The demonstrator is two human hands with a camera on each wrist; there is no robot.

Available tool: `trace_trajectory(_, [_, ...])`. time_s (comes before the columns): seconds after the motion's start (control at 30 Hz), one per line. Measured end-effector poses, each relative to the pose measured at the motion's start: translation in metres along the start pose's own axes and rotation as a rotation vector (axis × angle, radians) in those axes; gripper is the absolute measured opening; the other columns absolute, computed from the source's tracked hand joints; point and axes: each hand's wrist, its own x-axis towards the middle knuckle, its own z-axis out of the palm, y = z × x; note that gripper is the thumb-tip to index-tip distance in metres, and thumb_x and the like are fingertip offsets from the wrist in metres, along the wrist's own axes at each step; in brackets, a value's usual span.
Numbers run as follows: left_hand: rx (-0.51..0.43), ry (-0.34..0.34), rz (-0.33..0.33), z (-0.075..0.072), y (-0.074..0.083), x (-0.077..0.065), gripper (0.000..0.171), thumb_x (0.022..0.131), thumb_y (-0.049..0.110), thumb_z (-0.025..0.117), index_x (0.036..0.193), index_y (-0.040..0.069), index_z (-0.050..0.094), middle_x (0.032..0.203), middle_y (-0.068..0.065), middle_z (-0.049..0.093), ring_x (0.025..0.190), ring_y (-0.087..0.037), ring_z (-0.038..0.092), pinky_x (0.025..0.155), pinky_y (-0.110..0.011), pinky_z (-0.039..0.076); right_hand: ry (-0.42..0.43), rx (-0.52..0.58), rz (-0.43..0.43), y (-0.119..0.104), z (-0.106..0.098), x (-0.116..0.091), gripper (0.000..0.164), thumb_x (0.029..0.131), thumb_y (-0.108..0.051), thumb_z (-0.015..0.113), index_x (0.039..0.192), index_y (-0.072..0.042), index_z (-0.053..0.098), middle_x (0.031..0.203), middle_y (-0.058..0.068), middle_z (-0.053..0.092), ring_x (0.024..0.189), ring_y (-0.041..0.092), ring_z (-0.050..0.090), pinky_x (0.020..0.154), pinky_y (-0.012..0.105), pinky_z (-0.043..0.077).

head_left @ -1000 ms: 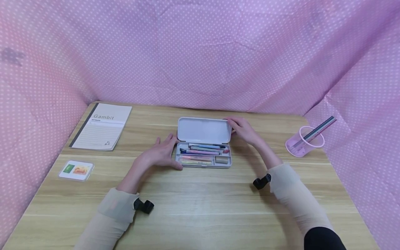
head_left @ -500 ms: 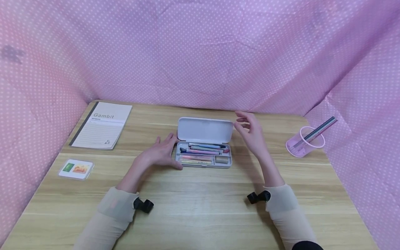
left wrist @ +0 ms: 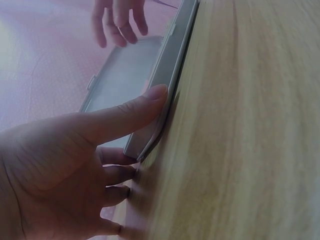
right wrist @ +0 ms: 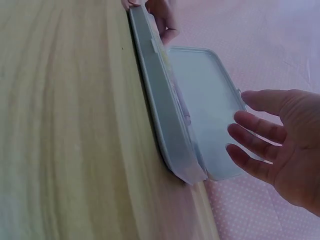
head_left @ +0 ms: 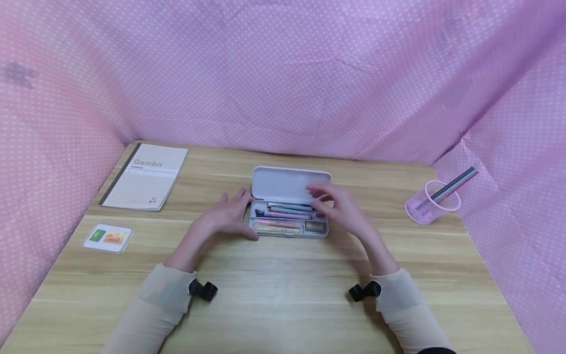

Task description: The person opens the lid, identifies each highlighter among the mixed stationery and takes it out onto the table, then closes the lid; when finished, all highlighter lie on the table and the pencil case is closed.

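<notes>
Left hand (head_left: 227, 216) grips the left end of the pale-grey, rectangular, hard-shelled pencil case (head_left: 278, 184), presumably for steadiness, while the right hand (head_left: 339, 209), grasping nothing, hovers at its right side.

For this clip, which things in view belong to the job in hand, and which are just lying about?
Seemingly in use:
open pencil case
pens inside it
left hand, touching the case's left end
right hand, above the case's right end

Seemingly just lying about:
notebook
small card
pink cup
pencil-like sticks in the cup
</notes>
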Motion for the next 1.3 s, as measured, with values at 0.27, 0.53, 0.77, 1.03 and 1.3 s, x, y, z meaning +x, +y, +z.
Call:
trace_trajectory(0.27, [0.000,0.003,0.003,0.001,0.001,0.001,0.099,0.062,0.055,0.080,0.136,0.011,0.032,0.157,-0.023,0.010,0.148,-0.035,0.004,0.116,-0.063,-0.002,-0.141,-0.125,-0.027,0.004,0.009,-0.001,0.038,0.086,-0.017,0.068,0.123,-0.017,0.061,0.114,0.004,0.067,0.103,0.019,0.062,0.086,0.038,0.055])
trace_trajectory(0.53, [-0.011,0.006,0.007,0.000,0.000,-0.001,0.099,0.062,0.054,0.081,0.136,0.011,0.033,0.157,-0.024,0.012,0.147,-0.037,0.005,0.115,-0.065,-0.001,-0.179,-0.246,-0.049,0.004,0.015,-0.003,0.033,0.086,-0.018,0.068,0.119,-0.018,0.065,0.111,0.002,0.066,0.101,0.016,0.060,0.088,0.036,0.051])
trace_trajectory(0.77, [-0.004,0.008,0.008,-0.002,0.002,-0.002,0.100,0.061,0.053,0.081,0.137,0.011,0.033,0.157,-0.023,0.012,0.148,-0.036,0.005,0.115,-0.064,-0.001,-0.209,-0.296,-0.043,0.001,0.019,-0.003,0.029,0.088,-0.017,0.066,0.117,-0.018,0.066,0.106,0.000,0.065,0.092,0.015,0.061,0.076,0.030,0.052])
trace_trajectory(1.03, [-0.019,0.003,0.011,0.000,0.000,-0.001,0.099,0.061,0.053,0.082,0.137,0.011,0.034,0.157,-0.022,0.012,0.148,-0.036,0.005,0.115,-0.065,-0.002,-0.214,-0.351,-0.060,0.000,0.022,-0.003,0.026,0.088,-0.016,0.066,0.113,-0.016,0.068,0.101,0.000,0.065,0.091,0.014,0.061,0.078,0.029,0.053])
trace_trajectory(1.3, [-0.011,0.007,0.013,0.000,-0.002,0.000,0.098,0.061,0.054,0.081,0.136,0.011,0.034,0.158,-0.021,0.012,0.147,-0.037,0.005,0.115,-0.065,-0.002,-0.193,-0.395,-0.069,0.000,0.026,-0.002,0.022,0.088,-0.017,0.066,0.110,-0.016,0.070,0.099,0.000,0.064,0.090,0.013,0.060,0.079,0.030,0.053])
